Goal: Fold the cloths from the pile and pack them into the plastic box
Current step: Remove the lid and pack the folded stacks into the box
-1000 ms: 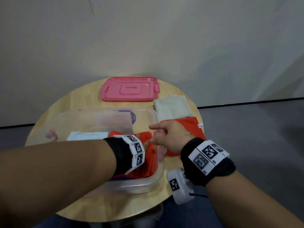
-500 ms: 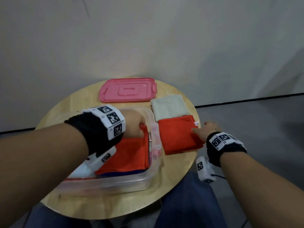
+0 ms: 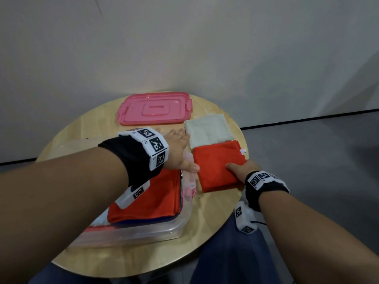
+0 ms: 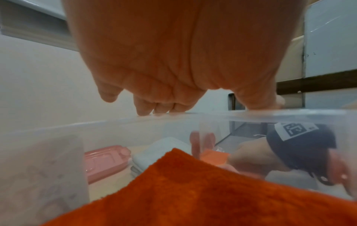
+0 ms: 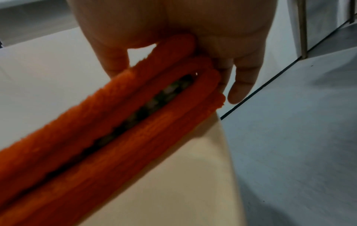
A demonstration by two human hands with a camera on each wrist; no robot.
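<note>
A clear plastic box point(image 3: 184, 220) sits at the table's front left and holds a folded red cloth point(image 3: 147, 199) on top of other cloths. My left hand point(image 3: 184, 148) reaches over the box's right rim point(image 4: 251, 114), fingers loosely extended, with the fingertips point(image 4: 146, 112) and thumb touching the rim. To the right of the box a second folded red cloth point(image 3: 215, 167) lies on the table. My right hand point(image 3: 240, 169) grips its near right corner, thumb point(image 5: 115, 64) on top and the fingers point(image 5: 241, 79) under the folded layers point(image 5: 135, 114). Behind it lies a folded cream cloth point(image 3: 207, 132).
A pink lid point(image 3: 155, 108) lies flat at the back of the round wooden table point(image 3: 82, 136). The table's right edge is just beyond the cloths, with grey floor point(image 3: 317, 160) past it. A plain wall stands close behind.
My left hand has lifted off the red cloth in the box and moved right to the rim. My right hand has closed on the red cloth's near right corner.
</note>
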